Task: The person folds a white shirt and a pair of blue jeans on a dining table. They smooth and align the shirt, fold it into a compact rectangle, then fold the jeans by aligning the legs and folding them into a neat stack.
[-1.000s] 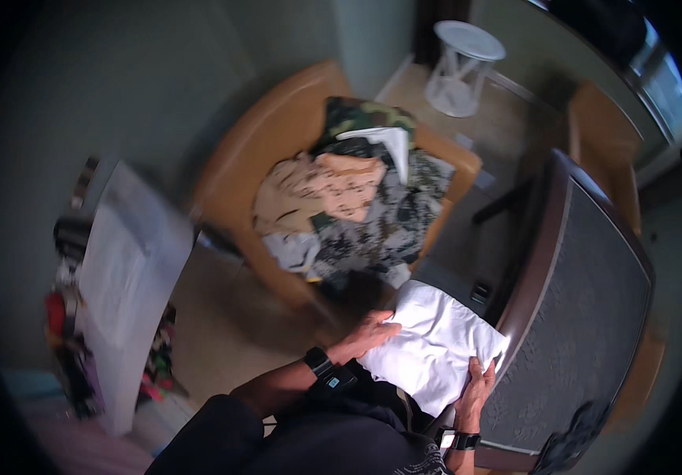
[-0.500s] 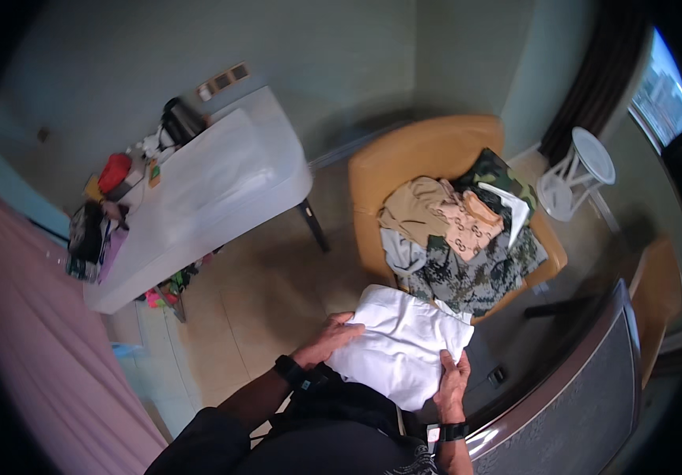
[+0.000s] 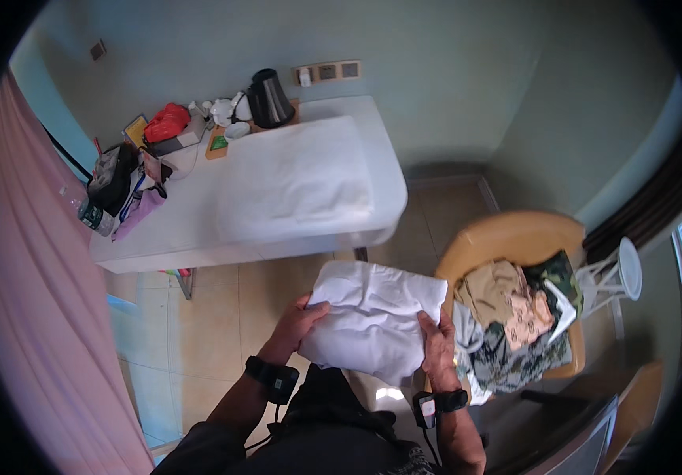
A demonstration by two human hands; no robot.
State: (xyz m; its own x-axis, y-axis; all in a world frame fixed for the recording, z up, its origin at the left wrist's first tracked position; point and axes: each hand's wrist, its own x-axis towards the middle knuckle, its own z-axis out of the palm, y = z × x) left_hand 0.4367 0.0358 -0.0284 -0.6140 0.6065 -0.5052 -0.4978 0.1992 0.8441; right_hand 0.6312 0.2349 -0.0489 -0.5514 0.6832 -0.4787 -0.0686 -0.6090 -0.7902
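A folded white garment (image 3: 373,317) is stretched between my two hands in front of my body; its exact kind I cannot make out. My left hand (image 3: 299,323) pinches its left edge, thumb on top. At the opposite edge my right hand (image 3: 437,347) grips it the same way. Beyond it stands a white table (image 3: 179,237) with a flat folded white cloth (image 3: 301,170) on top. To the right, a tan chair (image 3: 515,227) bears a heap of clothes, among them a tan garment (image 3: 490,289), a peach patterned one (image 3: 524,323) and a camouflage one (image 3: 531,364).
On the table's far side are a kettle (image 3: 271,99), a red bag (image 3: 168,123) and a small bowl (image 3: 236,131). A bottle (image 3: 94,215) and a dark pouch (image 3: 111,174) sit at its left end. A pink curtain (image 3: 32,277) hangs left; a white stool (image 3: 624,269) stands right.
My view has swung from the chair toward the table, so the chair now lies farther right. Both hands still hold the folded white garment, now in front of the table.
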